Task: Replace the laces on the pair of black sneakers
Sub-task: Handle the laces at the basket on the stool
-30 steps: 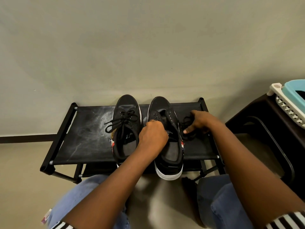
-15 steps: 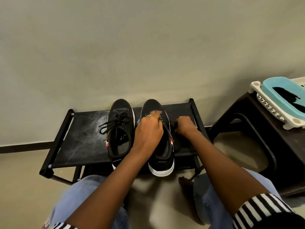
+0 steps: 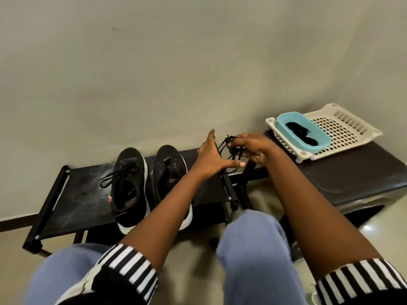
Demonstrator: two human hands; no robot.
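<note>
Setting: plain pale wall behind a low black shoe rack [image 3: 66, 194] that serves as the worktop, with a dark stool [image 3: 352, 172] to its right.

Right hand: the right hand [image 3: 253, 148] grips a bunched black lace [image 3: 230, 146], fingers curled round the loops, raised above the rack's right end.

Left hand: the left hand [image 3: 211, 159] is spread with straight fingers, palm side against the hanging strands of that lace, apparently steadying or gathering them; it holds nothing by a curl.

Change: half a second ago both hands were down at the right sneaker; now they are lifted off to the right with the lace free. That shoe's eyelets stand bare, so I judge its old lace is fully out.

Right sneaker: the right sneaker [image 3: 169, 164] sits on the rack, long axis running near to far, toe toward the wall, heel at the near edge, partly hidden by the left forearm.

Left sneaker: the left sneaker [image 3: 130, 179], just beside it on the left, lies the same way, toe far, and is laced with loose ends trailing.

Farther out: a blue tub [image 3: 286, 128] on a white tray [image 3: 348, 128] on the stool holds dark coils, probably more laces.

Next: likely drop this lace and fetch a fresh one.
</note>
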